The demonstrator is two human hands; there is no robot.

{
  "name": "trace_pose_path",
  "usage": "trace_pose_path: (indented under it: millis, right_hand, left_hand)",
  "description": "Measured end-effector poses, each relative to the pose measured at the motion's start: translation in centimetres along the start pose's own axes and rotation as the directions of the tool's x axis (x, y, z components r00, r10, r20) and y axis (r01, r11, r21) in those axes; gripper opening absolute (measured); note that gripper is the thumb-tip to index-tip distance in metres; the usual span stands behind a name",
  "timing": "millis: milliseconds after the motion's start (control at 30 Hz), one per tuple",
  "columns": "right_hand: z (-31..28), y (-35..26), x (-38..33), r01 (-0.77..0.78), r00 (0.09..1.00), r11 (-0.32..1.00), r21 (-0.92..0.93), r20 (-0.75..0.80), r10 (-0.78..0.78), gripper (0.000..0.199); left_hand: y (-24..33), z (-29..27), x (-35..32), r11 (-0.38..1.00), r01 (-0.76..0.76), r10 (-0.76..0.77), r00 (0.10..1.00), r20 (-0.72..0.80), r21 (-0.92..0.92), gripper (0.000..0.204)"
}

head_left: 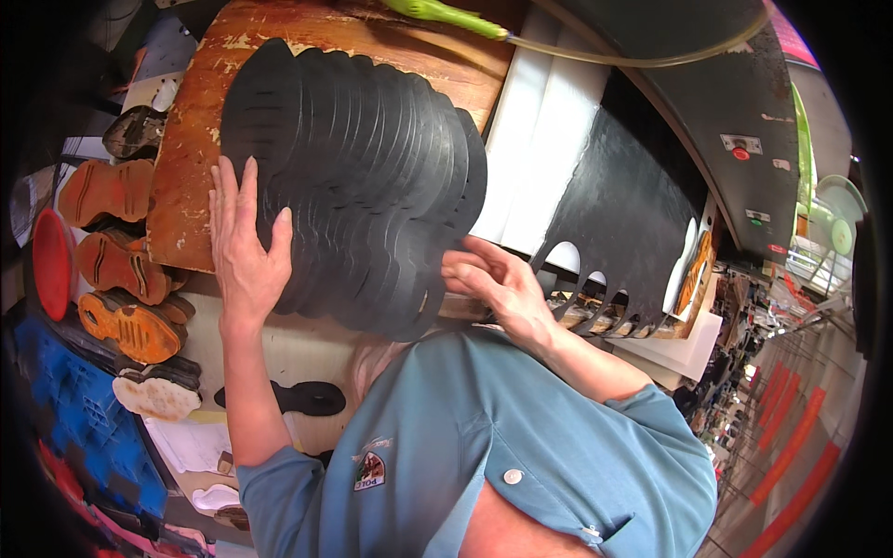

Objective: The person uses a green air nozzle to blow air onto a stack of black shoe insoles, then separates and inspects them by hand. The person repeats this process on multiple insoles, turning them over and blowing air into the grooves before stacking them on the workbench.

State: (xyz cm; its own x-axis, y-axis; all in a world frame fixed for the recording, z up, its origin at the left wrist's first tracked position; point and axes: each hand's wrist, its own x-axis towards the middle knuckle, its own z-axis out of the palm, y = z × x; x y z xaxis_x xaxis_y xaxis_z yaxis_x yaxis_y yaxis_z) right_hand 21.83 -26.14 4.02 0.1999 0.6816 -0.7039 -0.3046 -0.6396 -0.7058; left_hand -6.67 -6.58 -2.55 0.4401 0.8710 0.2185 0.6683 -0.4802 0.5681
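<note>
Thin black shoe-sole cutouts (372,177) lie fanned out in a long overlapping row on a worn wooden board (195,158). Flat against the row's left end rests my left hand (246,246), its fingers stretched and the thumb spread away. My right hand (498,284) is beside the lower right end of the row, fingers loosely bent and apart; whether the fingertips touch the soles I cannot tell. To its right a black sheet (623,205) with sole-shaped notches along its near edge lies over a white board (539,121).
A green-handled tool with a clear hose (446,14) crosses the top. At right stands a dark machine body (744,102) with red and green buttons. Brown and orange sole-shaped pieces (130,325) are piled at left, near a red oval piece (53,265) and a blue surface (84,409).
</note>
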Motion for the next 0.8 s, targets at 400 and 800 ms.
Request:
trace_pose_path:
  millis: [400,800]
  right_hand:
    - [11.7,-4.9,8.8,0.286,0.952,0.956,0.069,0.095,-0.291,0.075]
    - [9.6,-6.2,9.5,0.221,0.911,0.957,0.189,0.310,-0.272,0.062]
  left_hand:
    - [3.8,0.5,-1.2,0.935,0.116,-0.123,0.992,0.001,-0.335,0.054]
    - [4.2,-3.3,1.0,0.054,0.542,-0.613,0.681,0.401,-0.839,0.062]
